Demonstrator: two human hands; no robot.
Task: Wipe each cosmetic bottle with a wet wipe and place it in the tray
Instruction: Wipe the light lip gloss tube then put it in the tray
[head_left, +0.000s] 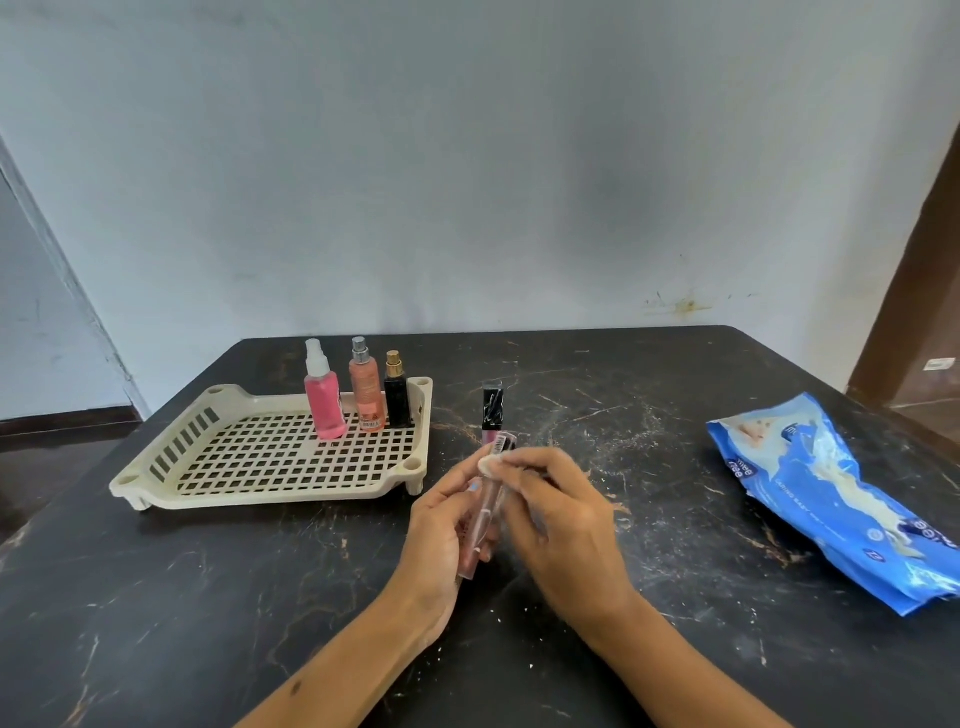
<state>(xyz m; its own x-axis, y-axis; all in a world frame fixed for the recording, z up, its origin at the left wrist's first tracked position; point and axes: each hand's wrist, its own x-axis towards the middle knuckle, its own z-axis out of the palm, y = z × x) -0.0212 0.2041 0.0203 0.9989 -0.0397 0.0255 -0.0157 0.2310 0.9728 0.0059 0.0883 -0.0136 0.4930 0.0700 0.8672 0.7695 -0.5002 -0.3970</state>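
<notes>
Hands meet at the lower centre of the frame, above the dark worktop (208, 597). The left hand (441, 530) has its grip clamped round a clear lip gloss tube (483, 514), held tilted. The right hand (561, 514) pinches a white wet wipe (491, 464) against the tube's upper end. Just behind them a black-capped tube (491, 410) stands upright on the worktop. At centre left, the cream tray (249, 488) holds three upright bottles at its far edge: pink spray bottle (324, 405), peach spray bottle (368, 397), black bottle (397, 402). A blue wipes packet (841, 499) lies at the right.
</notes>
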